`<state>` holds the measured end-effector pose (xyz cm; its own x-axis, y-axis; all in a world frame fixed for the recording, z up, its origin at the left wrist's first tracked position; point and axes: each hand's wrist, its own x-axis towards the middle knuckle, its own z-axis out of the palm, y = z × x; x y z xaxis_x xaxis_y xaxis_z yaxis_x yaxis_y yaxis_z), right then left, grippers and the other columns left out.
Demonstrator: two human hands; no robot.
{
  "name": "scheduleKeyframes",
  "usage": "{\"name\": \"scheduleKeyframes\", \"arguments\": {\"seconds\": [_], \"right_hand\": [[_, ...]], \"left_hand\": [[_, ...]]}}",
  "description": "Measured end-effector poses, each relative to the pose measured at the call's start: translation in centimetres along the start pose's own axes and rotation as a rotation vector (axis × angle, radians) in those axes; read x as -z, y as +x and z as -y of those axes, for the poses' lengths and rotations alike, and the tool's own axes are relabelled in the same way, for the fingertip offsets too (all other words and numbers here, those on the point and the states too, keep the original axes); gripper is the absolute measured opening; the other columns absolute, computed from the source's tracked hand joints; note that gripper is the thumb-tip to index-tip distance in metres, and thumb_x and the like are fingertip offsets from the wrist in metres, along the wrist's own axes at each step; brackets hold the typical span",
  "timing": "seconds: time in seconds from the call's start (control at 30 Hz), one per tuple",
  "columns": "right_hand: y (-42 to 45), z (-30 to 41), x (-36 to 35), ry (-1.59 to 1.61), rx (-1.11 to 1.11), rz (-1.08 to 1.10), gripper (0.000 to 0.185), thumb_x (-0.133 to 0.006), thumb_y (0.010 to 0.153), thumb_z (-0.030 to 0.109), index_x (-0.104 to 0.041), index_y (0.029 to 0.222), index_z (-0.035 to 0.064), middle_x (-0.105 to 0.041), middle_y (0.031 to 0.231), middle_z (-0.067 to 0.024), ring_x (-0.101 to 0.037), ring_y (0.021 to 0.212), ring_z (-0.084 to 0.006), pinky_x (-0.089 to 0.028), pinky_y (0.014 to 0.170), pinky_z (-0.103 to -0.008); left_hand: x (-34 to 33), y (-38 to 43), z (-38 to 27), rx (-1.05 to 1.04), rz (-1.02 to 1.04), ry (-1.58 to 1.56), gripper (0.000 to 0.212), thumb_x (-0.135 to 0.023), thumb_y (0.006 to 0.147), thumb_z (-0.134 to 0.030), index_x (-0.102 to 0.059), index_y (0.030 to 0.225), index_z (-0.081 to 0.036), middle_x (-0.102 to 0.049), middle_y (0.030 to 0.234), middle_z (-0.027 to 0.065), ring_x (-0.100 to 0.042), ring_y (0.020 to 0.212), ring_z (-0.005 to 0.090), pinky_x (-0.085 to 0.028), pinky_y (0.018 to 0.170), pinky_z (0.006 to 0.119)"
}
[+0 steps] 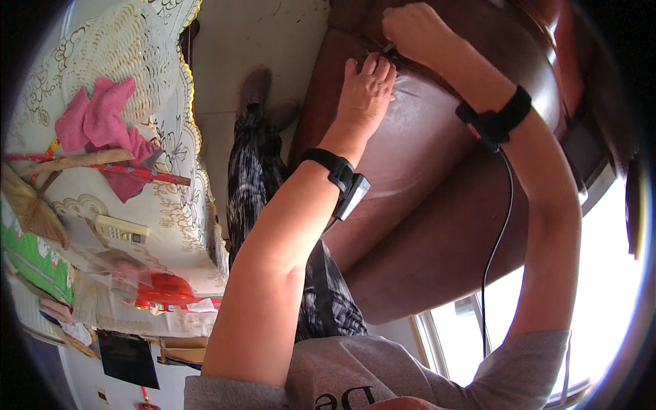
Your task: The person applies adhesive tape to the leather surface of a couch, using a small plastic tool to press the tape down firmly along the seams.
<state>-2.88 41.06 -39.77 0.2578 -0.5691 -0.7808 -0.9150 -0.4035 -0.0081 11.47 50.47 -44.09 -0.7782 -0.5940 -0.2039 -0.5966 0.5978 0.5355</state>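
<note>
A dark red-brown leather sofa (389, 169) fills the space in front of me. My left hand (366, 95) rests palm down on its cushion, fingers slightly spread and tips at a seam. Beyond it, my right hand (417, 33) is curled low over the same seam. A small pale object (388, 47) shows beneath the right fingers; whether they grip it cannot be made out. Next to the left hand, the leather has a whitish scuffed patch (410, 110). Both wrists wear black straps with small devices, the left device (353, 197) and the right device (484, 125).
At left, a table with a patterned lace-edged tablecloth (174, 205) holds a pink cloth (105, 115), a red stick (154, 175), a straw brush (36, 205), a remote control (122, 229) and a red plastic bag (166, 289). A cable (505, 220) hangs along my right arm.
</note>
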Motion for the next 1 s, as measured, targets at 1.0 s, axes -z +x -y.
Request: {"name": "scheduleKeyframes", "arguments": {"seconds": [1.0], "right_hand": [[-19.9, 13.6, -8.8, 1.537, -1.312, -0.692, 0.027, -0.057, 0.089, 0.018, -0.061, 0.113, 0.0050, -0.066, 0.083, -0.0088, -0.064, 0.077, -0.0118, -0.050, 0.068, -0.0257]], "left_hand": [[0.7, 2.5, -2.2, -0.340, 0.049, 0.303, 0.056, -0.068, 0.076, -0.026, -0.049, 0.122, -0.002, -0.051, 0.121, 0.0100, -0.046, 0.114, 0.0244, -0.033, 0.098, 0.044]]}}
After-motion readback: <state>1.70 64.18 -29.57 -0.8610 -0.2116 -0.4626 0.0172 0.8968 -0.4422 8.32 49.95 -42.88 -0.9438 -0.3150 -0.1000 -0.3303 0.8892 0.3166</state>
